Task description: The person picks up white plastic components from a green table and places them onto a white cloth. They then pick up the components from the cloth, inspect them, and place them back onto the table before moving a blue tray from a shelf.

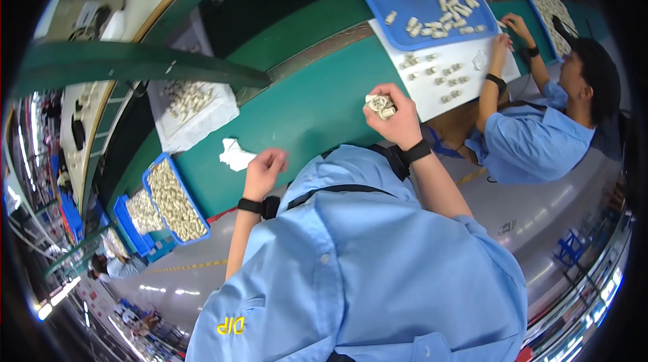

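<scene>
My right hand point(401, 123) is curled around several small off-white cylindrical parts point(382, 107), whose round ends face up and show dark openings. It hovers over the green bench point(317, 116), close to a white board. My left hand point(264, 172) is lower and to the left, at the bench's near edge. Its fingers are bent together, and whatever may be between them is hidden. A crumpled white cloth or paper point(235, 154) lies on the bench just beyond that hand.
A blue tray point(399, 39) of similar parts rests partly on the white board point(432, 107), where more parts lie in small groups. Filled blue bins point(202, 219) stand at left, beside a lined box point(182, 138). On the right a co-worker point(533, 139) reaches toward the board.
</scene>
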`<state>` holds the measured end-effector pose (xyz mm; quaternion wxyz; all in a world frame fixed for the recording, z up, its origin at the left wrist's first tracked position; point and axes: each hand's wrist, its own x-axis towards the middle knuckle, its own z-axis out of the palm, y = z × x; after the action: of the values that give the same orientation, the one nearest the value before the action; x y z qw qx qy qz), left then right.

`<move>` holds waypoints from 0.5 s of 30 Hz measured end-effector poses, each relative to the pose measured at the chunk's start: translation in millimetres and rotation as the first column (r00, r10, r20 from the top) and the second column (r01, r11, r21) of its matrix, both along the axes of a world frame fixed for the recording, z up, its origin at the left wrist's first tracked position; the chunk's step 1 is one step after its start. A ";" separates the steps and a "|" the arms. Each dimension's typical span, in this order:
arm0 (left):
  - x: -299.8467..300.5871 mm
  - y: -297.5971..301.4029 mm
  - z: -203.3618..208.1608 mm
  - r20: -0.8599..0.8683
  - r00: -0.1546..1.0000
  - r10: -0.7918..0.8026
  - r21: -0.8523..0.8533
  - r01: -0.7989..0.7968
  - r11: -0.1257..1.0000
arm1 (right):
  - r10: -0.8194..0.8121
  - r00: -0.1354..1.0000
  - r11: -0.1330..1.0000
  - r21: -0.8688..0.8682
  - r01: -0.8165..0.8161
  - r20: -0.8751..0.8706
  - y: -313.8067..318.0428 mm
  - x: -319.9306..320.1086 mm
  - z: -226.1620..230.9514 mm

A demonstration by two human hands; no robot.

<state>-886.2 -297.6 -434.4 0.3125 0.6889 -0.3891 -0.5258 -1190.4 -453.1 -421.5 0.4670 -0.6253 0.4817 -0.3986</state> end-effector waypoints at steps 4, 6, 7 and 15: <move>-34.0 -41.7 68.2 -0.240 0.971 0.002 -0.210 -0.054 0.976 | 0.328 0.944 0.916 -0.233 -0.326 -0.031 8.2 40.5 64.2; -53.0 -53.3 100.8 -0.451 0.892 0.040 -0.168 -0.128 0.977 | 0.392 0.919 0.873 -0.299 -0.386 -0.045 14.9 57.3 91.8; -60.7 -56.9 111.7 -0.538 0.841 0.062 -0.136 -0.160 0.978 | 0.433 0.899 0.829 -0.359 -0.428 -0.069 17.7 65.2 104.3; -69.4 -56.7 97.7 -0.945 0.238 0.225 0.151 -0.294 0.944 | 0.533 0.694 0.641 -0.305 -0.704 -0.484 19.1 103.6 126.2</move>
<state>-955.6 -354.2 -336.7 0.5838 0.2841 -0.0217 -0.7603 -1086.7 -434.0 -295.3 0.3168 -0.9068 0.1967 -0.1965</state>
